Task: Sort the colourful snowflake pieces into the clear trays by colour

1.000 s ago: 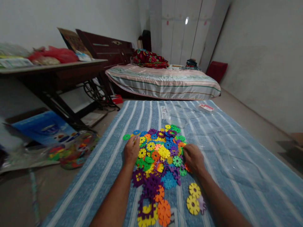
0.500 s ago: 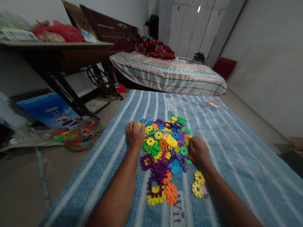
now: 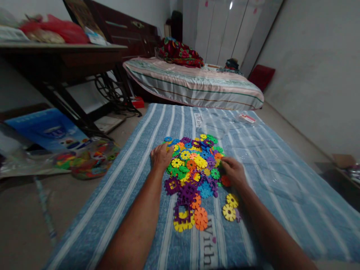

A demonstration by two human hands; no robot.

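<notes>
A heap of colourful plastic snowflake discs (image 3: 200,162), notched round the rims, lies on the striped blue cloth, with purple square notched pieces (image 3: 188,192) among them. My left hand (image 3: 162,157) rests at the heap's left edge, thumb apart from the fingers, holding nothing I can see. On the right side, my right hand (image 3: 234,170) reaches its fingertips to the heap's edge, fingers stretched out. Just below those fingers lies an orange-red disc (image 3: 225,180). Two yellow discs (image 3: 229,212) and a pale purple piece lie apart, near my right forearm. Nearer me are orange discs (image 3: 201,218).
The striped cloth (image 3: 135,180) covers the surface under the heap. A clear plastic sheet (image 3: 264,161) with a red-and-white label (image 3: 248,118) spreads over its right side. Bags of colourful pieces (image 3: 94,159) lie on the floor at left. A bed (image 3: 194,82) stands behind.
The whole view has shifted slightly. My right hand's fingers have stretched out along the heap's edge, and the orange-red disc beneath them shows more fully. My left hand stays at the left edge.
</notes>
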